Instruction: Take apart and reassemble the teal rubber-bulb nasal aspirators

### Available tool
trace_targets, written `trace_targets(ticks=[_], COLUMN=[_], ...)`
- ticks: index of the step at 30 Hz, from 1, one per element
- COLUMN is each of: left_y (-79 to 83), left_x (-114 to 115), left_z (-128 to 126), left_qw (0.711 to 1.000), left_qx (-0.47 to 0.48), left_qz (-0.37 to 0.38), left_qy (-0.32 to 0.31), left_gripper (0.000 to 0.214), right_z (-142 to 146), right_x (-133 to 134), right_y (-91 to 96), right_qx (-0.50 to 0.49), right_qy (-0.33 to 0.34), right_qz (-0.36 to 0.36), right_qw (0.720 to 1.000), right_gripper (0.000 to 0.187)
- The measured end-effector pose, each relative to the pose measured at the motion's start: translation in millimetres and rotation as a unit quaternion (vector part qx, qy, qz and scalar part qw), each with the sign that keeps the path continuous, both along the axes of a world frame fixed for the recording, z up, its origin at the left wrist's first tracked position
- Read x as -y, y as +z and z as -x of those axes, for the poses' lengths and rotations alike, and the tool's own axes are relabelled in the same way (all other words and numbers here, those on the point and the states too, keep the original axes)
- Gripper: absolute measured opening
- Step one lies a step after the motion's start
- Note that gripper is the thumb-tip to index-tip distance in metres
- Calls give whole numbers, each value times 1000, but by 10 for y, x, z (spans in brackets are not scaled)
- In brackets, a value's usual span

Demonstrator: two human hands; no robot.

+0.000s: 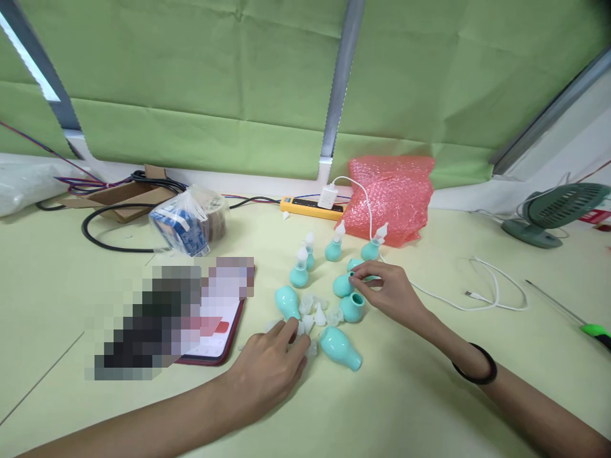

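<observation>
Several teal rubber bulbs lie on the pale green table (pixel 391 394). Some stand upright with clear tips fitted (pixel 333 245). Others lie loose without tips, such as one (pixel 340 348) near my left hand. A small heap of clear plastic tips (pixel 316 310) sits in the middle. My left hand (pixel 267 369) rests on the table with fingers curled over tips at the heap's near edge. My right hand (pixel 389 289) pinches a teal bulb (pixel 356 266) at its neck, just above two more bulbs (pixel 352 308).
A phone in a red case (pixel 217 334) lies left of my left hand, partly blurred. Behind are a pink bubble-wrap bag (pixel 391 194), a yellow power strip (pixel 310 207) with a white charger and cable, a bagged roll bundle (pixel 188 222), a cardboard box, a small fan (pixel 556 213) and a green-handled tool (pixel 594 331).
</observation>
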State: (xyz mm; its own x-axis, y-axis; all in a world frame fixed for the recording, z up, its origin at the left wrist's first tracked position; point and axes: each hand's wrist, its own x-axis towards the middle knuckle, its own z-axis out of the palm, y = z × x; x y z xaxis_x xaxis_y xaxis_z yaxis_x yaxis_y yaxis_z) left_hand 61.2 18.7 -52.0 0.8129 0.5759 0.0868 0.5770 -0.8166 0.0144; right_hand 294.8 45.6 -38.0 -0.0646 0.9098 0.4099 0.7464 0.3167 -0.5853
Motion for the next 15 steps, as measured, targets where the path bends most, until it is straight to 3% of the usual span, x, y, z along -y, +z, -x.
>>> trace_targets(ticks=[9,12,15], left_y=[-23,-31,-71], left_x=[18,20,7], left_z=[8,11,14], left_qw=[999,999,999], left_qx=[4,5,-4], left_qz=[-31,-39,-42], left_qy=[-10,-16,-20], left_gripper=[12,12,12], right_z=[18,20,-40], right_x=[17,22,-20], right_y=[-7,1,-12], right_qx=[29,37,36], right_qy=[41,41,-6], right_qz=[30,4,-56], right_qw=[998,998,998], right_gripper=[28,25,23])
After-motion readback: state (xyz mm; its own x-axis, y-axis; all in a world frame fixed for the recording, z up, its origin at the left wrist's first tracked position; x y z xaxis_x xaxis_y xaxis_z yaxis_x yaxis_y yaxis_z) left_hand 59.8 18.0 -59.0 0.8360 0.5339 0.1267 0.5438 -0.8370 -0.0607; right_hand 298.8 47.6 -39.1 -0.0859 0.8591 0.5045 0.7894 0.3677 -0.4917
